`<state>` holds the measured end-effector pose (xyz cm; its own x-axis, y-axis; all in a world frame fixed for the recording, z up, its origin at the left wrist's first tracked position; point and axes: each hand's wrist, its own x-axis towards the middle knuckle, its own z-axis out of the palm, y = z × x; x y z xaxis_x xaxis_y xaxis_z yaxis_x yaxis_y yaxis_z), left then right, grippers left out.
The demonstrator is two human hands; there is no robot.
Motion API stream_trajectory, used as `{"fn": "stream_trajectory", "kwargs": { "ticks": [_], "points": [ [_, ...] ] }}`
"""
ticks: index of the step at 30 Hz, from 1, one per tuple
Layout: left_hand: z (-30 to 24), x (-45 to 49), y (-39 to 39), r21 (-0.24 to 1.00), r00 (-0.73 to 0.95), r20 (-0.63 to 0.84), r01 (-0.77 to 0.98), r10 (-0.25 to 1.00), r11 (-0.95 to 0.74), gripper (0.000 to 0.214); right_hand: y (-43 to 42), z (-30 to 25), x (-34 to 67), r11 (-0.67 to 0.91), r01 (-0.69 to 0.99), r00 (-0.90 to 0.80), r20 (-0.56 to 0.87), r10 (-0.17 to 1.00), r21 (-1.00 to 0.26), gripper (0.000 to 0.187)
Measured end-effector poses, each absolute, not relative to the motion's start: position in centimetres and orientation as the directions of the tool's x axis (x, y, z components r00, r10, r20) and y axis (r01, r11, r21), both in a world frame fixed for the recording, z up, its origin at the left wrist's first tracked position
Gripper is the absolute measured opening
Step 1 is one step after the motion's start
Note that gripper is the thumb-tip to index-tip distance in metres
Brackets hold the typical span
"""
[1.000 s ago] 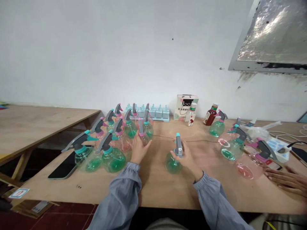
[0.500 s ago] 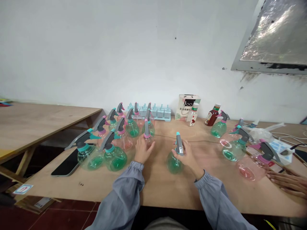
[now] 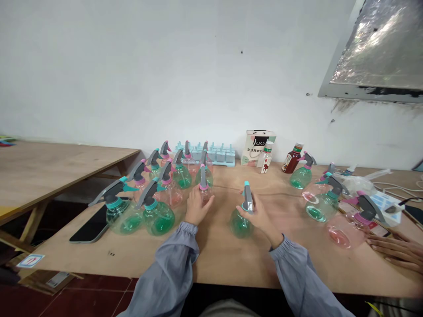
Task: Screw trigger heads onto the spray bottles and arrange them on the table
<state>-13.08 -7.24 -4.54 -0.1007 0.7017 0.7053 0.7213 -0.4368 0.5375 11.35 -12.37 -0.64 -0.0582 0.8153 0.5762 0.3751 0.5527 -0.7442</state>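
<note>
My left hand [image 3: 196,207] is wrapped round the side of a pink spray bottle [image 3: 204,187] with a grey trigger head; much of its body is hidden behind the fingers. To the right, my right hand [image 3: 259,215] grips a green spray bottle [image 3: 240,225] at its neck, the thumb near the grey trigger. The bottle stands on the wooden table [image 3: 228,268], its turquoise nozzle pointing away from me. Close by on the left is a group of several pink and green spray bottles, among them a green one [image 3: 159,219] at the front.
More spray bottles, one green [image 3: 321,207] and one pink [image 3: 346,231], stand at right beside another person's hand [image 3: 395,252]. A black phone [image 3: 90,226] lies left. Along the wall are a light-blue mould tray [image 3: 218,155], a paper bag [image 3: 251,152] and a dark red bottle [image 3: 291,160].
My right hand and the green spray bottle have shifted very slightly to the right. The pink spray bottle in my left hand has moved a touch to the right too.
</note>
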Motion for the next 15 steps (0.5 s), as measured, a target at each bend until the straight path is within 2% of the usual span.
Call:
{"fn": "stream_trajectory", "kwargs": {
  "ticks": [2, 4, 7, 10, 12, 15],
  "points": [
    [-4.6, -13.1, -7.3, 0.543, -0.101, 0.701, 0.717, 0.706, -0.437, 0.056, -12.4, -0.7, 11.2, 0.543, 0.374, -0.016, 0.58, 0.814, -0.752, 0.039],
    [-4.6, -13.0, -7.3, 0.55, -0.103, 0.698, 0.711, 0.709, -0.438, 0.055, -12.5, -0.6, 11.1, 0.531, 0.398, -0.001, 0.579, 0.815, -0.748, 0.039],
    [-4.7, -13.1, -7.2, 0.549, -0.104, 0.7, 0.711, 0.707, -0.439, 0.054, -13.3, -0.4, 11.3, 0.479, 0.456, 0.018, 0.546, 0.838, -0.75, 0.051],
    [-4.8, -13.1, -7.2, 0.541, -0.1, 0.709, 0.712, 0.698, -0.447, 0.053, -14.3, -0.8, 12.2, 0.417, 0.466, 0.113, 0.52, 0.847, -0.78, 0.06],
    [-4.8, -13.1, -7.2, 0.536, -0.098, 0.713, 0.714, 0.695, -0.45, 0.053, -14.0, -1.1, 13.7, 0.379, 0.499, 0.165, 0.515, 0.841, -0.779, 0.053],
    [-4.8, -13.1, -7.2, 0.533, -0.091, 0.71, 0.718, 0.699, -0.448, 0.054, -11.2, -0.8, 17.7, 0.321, 0.63, 0.254, 0.578, 0.776, -0.708, 0.049]
  ]
}}
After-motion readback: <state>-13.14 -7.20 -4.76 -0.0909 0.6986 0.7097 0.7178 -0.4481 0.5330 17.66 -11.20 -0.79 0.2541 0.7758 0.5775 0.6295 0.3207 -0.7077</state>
